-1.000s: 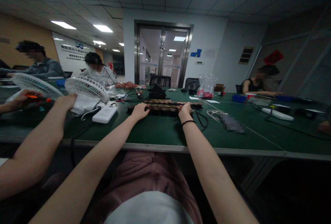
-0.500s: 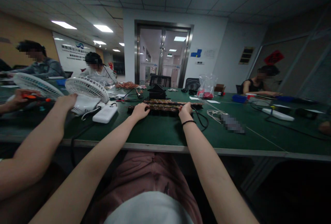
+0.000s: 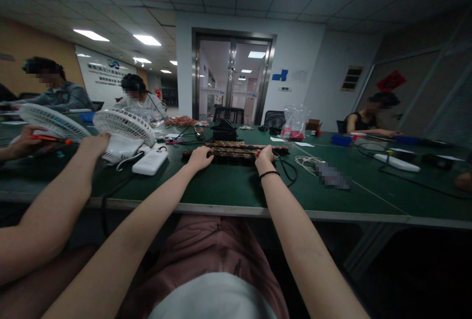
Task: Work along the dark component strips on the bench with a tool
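A long, low bundle of thin dark and copper-coloured rods (image 3: 234, 151) lies crosswise on the green table; its exact kind cannot be made out. My left hand (image 3: 200, 159) has its fingers curled onto the bundle's left part. Farther right, my right hand (image 3: 264, 158), with a dark band at the wrist, grips the near side of the same bundle. Both sets of fingertips are partly hidden. Behind the rods stands a black object (image 3: 224, 131), and a black cable (image 3: 294, 174) loops out by my right hand.
At left, a co-worker's hands hold a white fan (image 3: 123, 130) and an orange-handled tool (image 3: 51, 138). A white power bank (image 3: 150, 161) lies near my left hand. A pale cable (image 3: 306, 163) and a blurred-out flat object (image 3: 332, 175) are at right. Other people sit around the table.
My hands and the rods stay in place. The co-worker's hand with the orange-handled tool has shifted slightly.
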The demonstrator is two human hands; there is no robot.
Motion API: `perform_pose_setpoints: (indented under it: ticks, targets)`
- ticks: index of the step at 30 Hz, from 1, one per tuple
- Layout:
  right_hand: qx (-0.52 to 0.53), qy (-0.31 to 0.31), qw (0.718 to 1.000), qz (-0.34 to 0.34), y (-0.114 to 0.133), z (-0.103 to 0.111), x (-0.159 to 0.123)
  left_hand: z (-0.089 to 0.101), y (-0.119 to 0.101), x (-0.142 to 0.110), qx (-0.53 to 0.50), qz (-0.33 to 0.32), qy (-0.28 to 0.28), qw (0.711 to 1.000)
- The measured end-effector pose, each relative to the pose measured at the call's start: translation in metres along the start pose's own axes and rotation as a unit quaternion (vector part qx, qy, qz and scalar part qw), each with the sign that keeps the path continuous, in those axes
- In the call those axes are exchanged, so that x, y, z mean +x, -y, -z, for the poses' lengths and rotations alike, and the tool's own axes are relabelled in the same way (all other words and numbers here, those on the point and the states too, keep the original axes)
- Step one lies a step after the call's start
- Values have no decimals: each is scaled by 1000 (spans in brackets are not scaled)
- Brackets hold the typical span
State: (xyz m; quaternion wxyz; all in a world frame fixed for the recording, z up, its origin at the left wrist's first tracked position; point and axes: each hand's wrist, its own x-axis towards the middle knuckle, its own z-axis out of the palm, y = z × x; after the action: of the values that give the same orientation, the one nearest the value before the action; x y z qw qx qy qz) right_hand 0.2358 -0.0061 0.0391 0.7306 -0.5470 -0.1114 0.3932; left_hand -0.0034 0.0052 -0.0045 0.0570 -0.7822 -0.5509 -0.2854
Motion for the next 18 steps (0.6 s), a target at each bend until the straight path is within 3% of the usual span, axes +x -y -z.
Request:
perform_pose_setpoints:
  ticks: [18]
  targets:
    - [7, 4, 1000, 9, -4, -1, 7, -1, 1, 1, 7, 1, 1, 1000]
